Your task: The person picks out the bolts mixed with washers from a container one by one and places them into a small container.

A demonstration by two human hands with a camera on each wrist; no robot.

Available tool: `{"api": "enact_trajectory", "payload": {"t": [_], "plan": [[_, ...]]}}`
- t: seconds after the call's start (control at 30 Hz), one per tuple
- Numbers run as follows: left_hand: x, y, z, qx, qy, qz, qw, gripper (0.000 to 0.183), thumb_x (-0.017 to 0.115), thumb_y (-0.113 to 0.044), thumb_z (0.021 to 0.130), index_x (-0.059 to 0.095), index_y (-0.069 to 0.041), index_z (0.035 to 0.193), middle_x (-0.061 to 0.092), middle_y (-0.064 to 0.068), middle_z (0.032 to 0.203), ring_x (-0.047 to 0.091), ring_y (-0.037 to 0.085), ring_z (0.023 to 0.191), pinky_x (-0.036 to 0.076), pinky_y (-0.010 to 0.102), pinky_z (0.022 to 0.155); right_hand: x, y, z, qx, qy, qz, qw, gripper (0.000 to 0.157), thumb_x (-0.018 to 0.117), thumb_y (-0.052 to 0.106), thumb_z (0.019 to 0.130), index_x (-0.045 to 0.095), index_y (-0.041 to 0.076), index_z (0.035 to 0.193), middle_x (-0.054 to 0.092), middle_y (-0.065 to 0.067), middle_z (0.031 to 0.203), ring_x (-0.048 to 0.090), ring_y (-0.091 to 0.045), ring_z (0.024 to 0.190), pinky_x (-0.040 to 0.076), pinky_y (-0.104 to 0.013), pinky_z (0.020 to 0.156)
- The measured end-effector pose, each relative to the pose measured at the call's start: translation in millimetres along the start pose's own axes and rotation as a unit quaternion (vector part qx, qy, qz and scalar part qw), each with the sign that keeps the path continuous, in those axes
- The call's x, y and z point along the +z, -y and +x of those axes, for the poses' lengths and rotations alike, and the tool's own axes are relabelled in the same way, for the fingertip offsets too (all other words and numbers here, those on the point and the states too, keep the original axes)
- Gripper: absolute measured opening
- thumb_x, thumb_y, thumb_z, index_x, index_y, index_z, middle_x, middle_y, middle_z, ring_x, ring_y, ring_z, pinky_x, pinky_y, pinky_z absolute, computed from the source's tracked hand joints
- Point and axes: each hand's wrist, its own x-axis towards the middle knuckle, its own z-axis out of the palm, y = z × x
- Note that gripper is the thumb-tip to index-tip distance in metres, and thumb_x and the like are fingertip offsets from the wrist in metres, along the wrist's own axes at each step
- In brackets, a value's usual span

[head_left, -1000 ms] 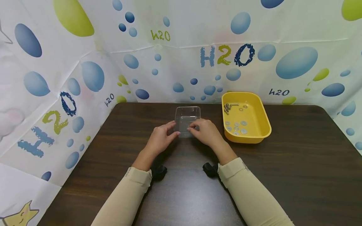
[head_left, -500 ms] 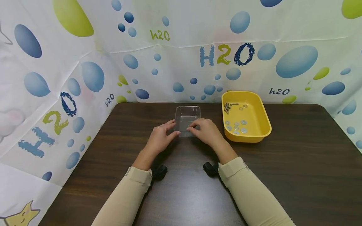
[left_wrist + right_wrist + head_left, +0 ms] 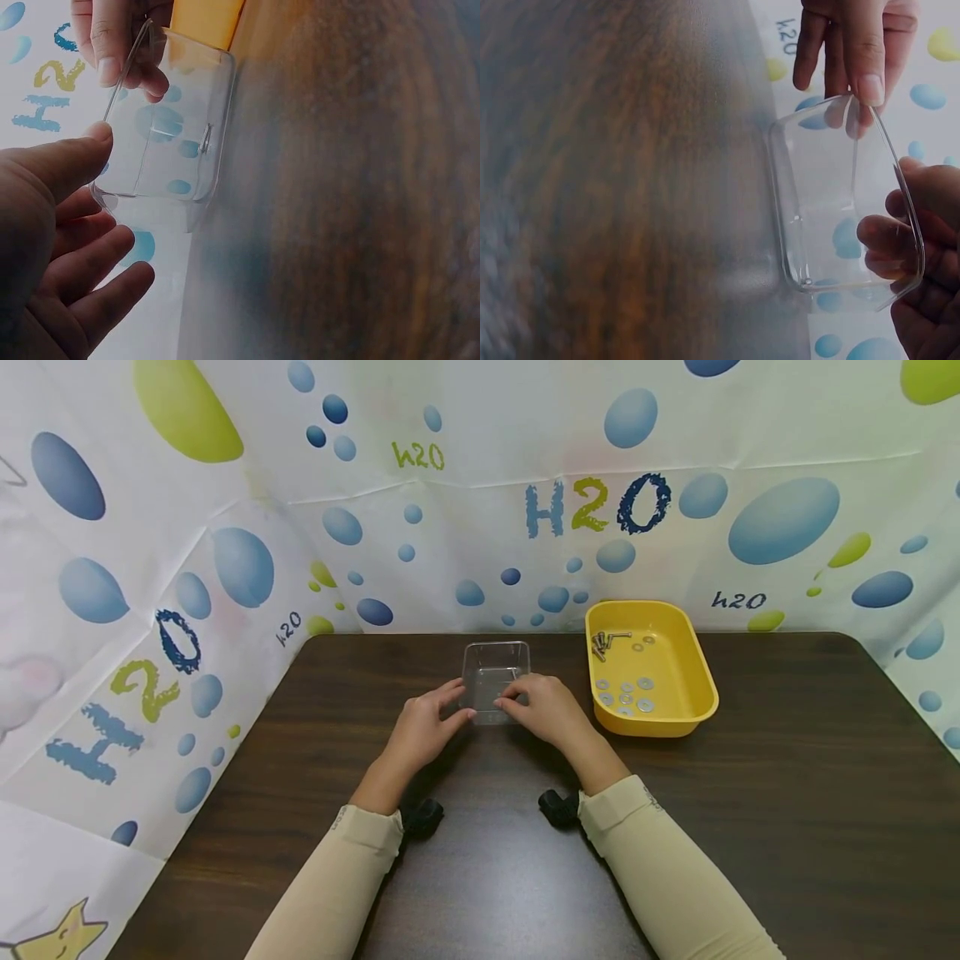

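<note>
Clear plastic to treat lightly: steady the box (image 3: 497, 655) flat on the tabletop (image 3: 795, 785), left of the far edge's middle, with the left hand (image 3: 418, 727) around its near-left corner, thumb and fingers apart. Work gently with the right hand (image 3: 551, 710), curled over the near-right corner (cannot tell whether pinching anything), and avoid jolting the one small metal-looking piece (image 3: 205, 139) inside. Count one box, one yellow tray (image 3: 651, 728) by the far edge, nine washers (image 3: 646, 705) and at least three bolts (image 3: 599, 647), too bunched to number surely.

“H2O” (image 3: 592, 505) and “h20” (image 3: 419, 456) repeat across the white backdrop (image 3: 480, 410).
</note>
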Motion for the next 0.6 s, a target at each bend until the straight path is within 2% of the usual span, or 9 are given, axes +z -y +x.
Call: {"api": "enact_trajectory", "payload": {"t": [0.2, 0.4, 0.6], "plan": [[0.1, -0.3, -0.6, 0.003, 0.001, -0.001, 1.0, 0.052, 0.068, -0.034, 0.094, 0.059, -0.004, 0.136, 0.053, 0.005, 0.146, 0.059, 0.025, 0.124, 0.05, 0.045, 0.099, -1.9, -0.3, 0.5, -0.002, 0.006, 0.001, 1.0, 0.02, 0.069, 0.032, 0.093, 0.076, 0.015, 0.1, 0.073, -0.002, 0.101, 0.067, -0.023, 0.099, 0.053, -0.041, 0.09], [0.9, 0.0, -0.1, 0.011, -0.003, -0.003, 0.9999, 0.052, 0.068, -0.033, 0.094, 0.06, -0.002, 0.135, 0.054, 0.006, 0.145, 0.06, 0.026, 0.123, 0.051, 0.044, 0.099, -5.3, -1.6, -0.3, -0.004, 0.022, 0.01, 1.0, 0.027, 0.074, 0.034, 0.088, 0.075, 0.012, 0.104, 0.072, -0.004, 0.109, 0.065, -0.025, 0.108, 0.051, -0.043, 0.096], [0.8, 0.2, 0.3, 0.012, -0.004, -0.002, 0.9999, 0.052, 0.068, -0.033, 0.093, 0.06, -0.002, 0.135, 0.054, 0.006, 0.145, 0.062, 0.027, 0.12, 0.052, 0.044, 0.096, -5.5, -3.1, -0.6, -0.02, 0.023, 0.001, 1.0, 0.028, 0.075, 0.033, 0.088, 0.076, 0.011, 0.105, 0.071, -0.004, 0.113, 0.063, -0.024, 0.114, 0.049, -0.043, 0.101]]}}
